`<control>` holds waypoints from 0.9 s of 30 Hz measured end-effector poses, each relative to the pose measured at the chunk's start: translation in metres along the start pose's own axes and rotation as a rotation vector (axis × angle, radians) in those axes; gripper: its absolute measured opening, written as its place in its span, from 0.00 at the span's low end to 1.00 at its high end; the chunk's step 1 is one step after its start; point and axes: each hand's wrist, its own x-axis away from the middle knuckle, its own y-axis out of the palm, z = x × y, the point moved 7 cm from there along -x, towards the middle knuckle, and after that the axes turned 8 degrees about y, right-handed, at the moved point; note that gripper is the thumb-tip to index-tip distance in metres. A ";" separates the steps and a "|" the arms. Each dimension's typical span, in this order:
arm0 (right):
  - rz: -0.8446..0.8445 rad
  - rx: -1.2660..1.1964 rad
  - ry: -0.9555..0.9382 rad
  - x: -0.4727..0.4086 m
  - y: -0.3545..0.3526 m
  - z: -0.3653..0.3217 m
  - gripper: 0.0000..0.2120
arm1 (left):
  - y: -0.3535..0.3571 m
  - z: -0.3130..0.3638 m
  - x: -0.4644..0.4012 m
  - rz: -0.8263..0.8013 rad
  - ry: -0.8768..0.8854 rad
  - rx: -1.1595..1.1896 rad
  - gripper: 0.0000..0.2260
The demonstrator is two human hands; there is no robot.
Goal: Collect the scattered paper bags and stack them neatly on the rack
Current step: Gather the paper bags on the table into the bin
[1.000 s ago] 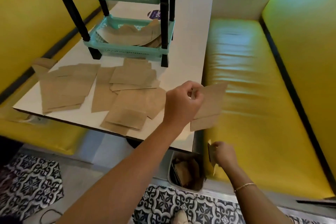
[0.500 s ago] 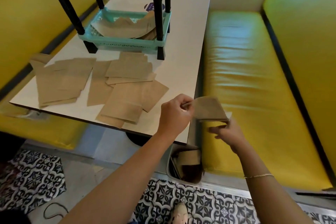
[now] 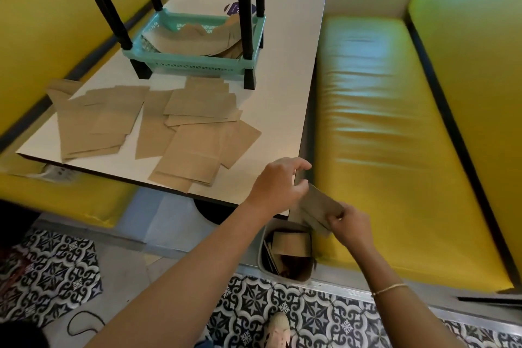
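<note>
Both hands hold a small bunch of brown paper bags [image 3: 317, 210] just off the table's near right corner. My left hand [image 3: 278, 185] pinches their upper end and my right hand [image 3: 351, 224] grips the lower end. Several flat brown paper bags [image 3: 195, 135] lie scattered over the near part of the white table [image 3: 282, 87]. A teal rack [image 3: 195, 65] with black posts stands further back on the table; its lower shelf holds a few bags, partly hidden by a post.
A small grey bin [image 3: 262, 251] with more brown bags in it sits on the floor below my hands. Yellow padded benches [image 3: 395, 150] flank the table on both sides. The floor has black-and-white patterned tiles [image 3: 296, 311].
My hands have come down and together. The right hand rose from beside the bench and took hold of the bags that the left hand held; the view shifted lower.
</note>
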 end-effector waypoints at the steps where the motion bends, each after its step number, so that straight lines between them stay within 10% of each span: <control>1: -0.013 -0.007 0.036 0.001 0.012 0.008 0.11 | -0.003 -0.001 0.001 0.017 -0.001 -0.008 0.13; 14: -0.215 -0.009 0.003 -0.003 0.067 -0.003 0.13 | -0.042 -0.022 0.013 0.243 -0.047 -0.008 0.10; 23: 0.264 -0.301 -0.056 -0.011 -0.057 -0.088 0.12 | -0.080 -0.056 0.007 0.311 -0.201 -0.137 0.13; 27: 0.256 -0.328 -0.169 -0.004 -0.075 -0.136 0.11 | -0.088 -0.104 0.010 0.068 -0.488 -0.408 0.33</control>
